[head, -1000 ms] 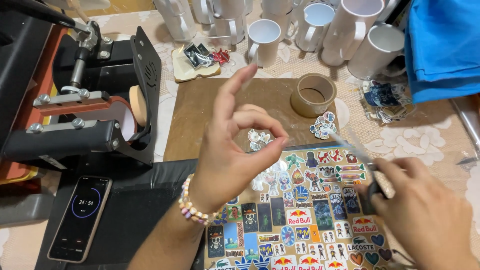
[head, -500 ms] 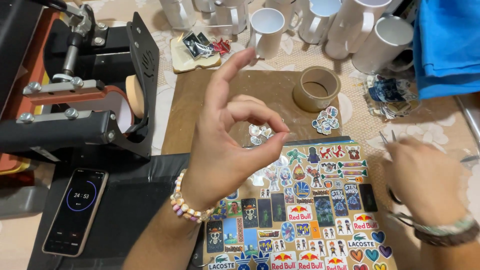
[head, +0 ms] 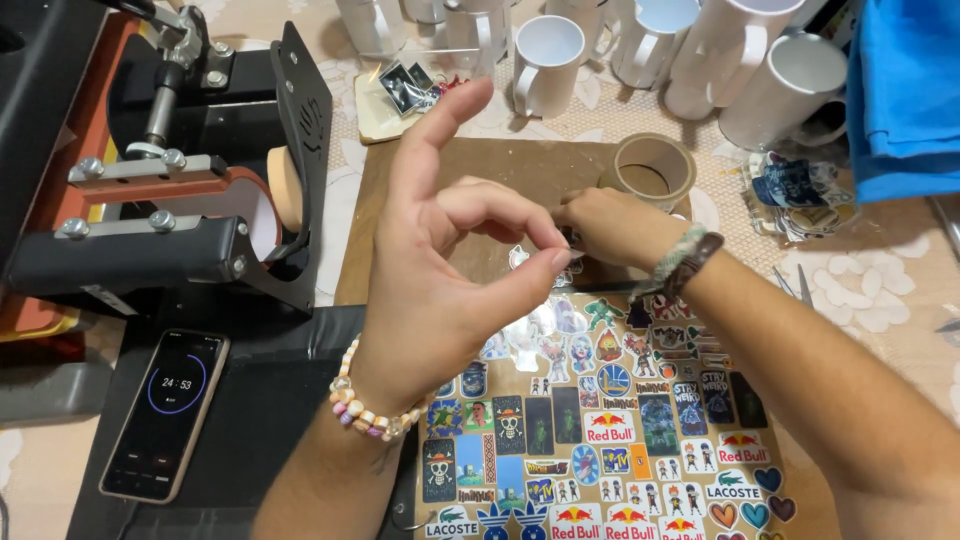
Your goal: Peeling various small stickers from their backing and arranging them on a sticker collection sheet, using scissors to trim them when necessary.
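My left hand [head: 440,290] is raised over the middle of the table, thumb and forefinger curled into a ring with their tips touching and the middle finger pointing up. A bead bracelet circles its wrist. My right hand [head: 610,225] has reached in from the right, and its closed fingertips meet the left hand's pinch. Whatever sits between the fingers is too small to see. Below both hands lies a sheet of several colourful stickers [head: 600,430], with loose cut-out stickers [head: 520,340] at its top edge.
A brown mat [head: 530,165] carries a tape roll [head: 655,170]. White mugs [head: 545,55] line the back. A black mug press [head: 180,200] stands left, with a phone [head: 165,415] showing a timer in front of it. To the right are scissors [head: 790,285], a sticker pile [head: 800,195] and blue cloth [head: 900,90].
My right hand has moved from the right side of the sticker sheet up and left to the left hand's fingertips. The left hand keeps its ringed pose.
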